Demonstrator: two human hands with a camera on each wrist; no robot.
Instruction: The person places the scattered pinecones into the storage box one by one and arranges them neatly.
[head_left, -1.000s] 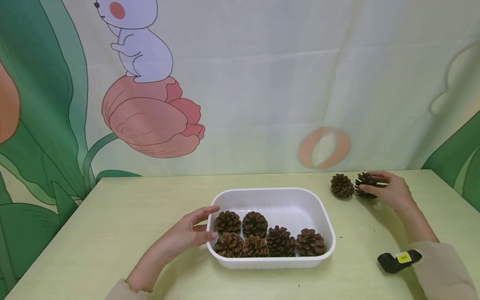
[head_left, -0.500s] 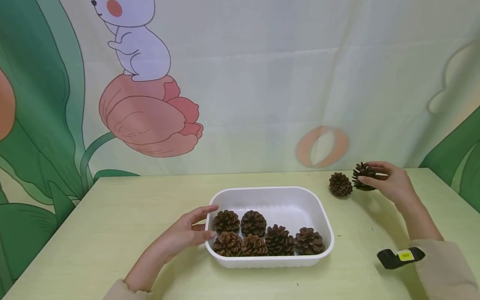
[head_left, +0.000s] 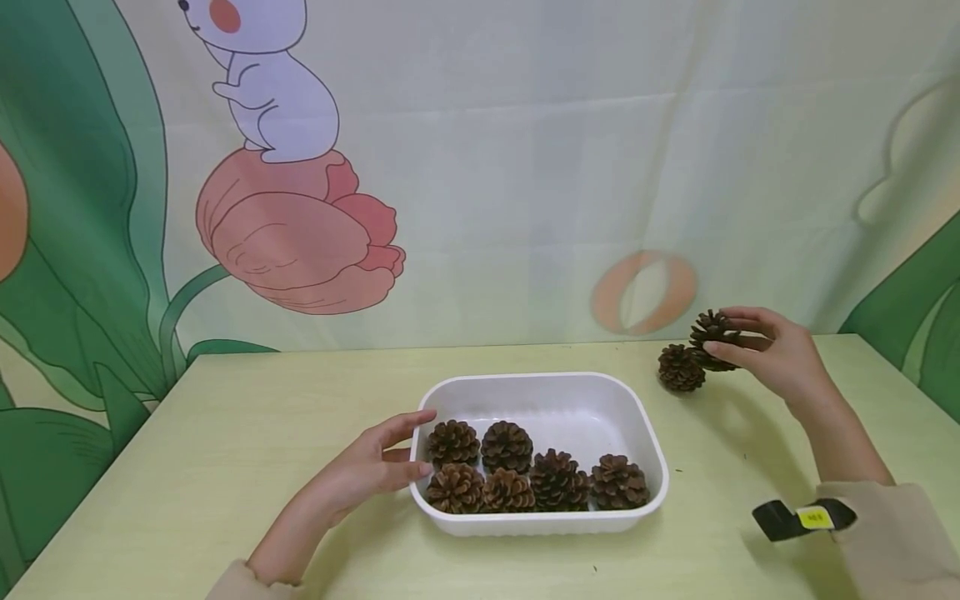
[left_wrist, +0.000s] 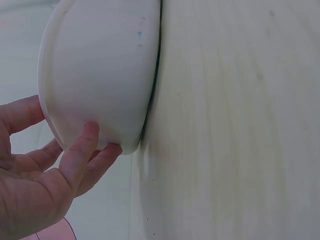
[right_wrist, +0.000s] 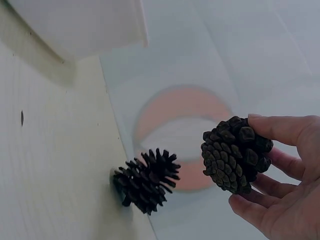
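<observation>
We see right hand (head_left: 780,354) pinching lifted pine cone (head_left: 711,333) above table (head_left: 187,467); second cone (head_left: 681,368) just beside. Left hand (head_left: 367,471), fingers relaxed, touches white tray (head_left: 540,525) wall.

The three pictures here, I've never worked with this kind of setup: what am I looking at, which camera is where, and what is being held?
There is no machine: a person works with two bare hands. The wide picture comes from a camera on the person's head, looking down at a pale table. The other two come from cameras worn on each wrist.

On the table stands a white tray with six pinecones inside. The left hand rests against the tray's left end; the left wrist view shows its fingers touching the tray's outer wall.

The right hand holds one lifted pinecone in its fingers, clear of the table. One loose pinecone lies on the table beside it. The black band with a yellow tag sits at the right wrist.
</observation>
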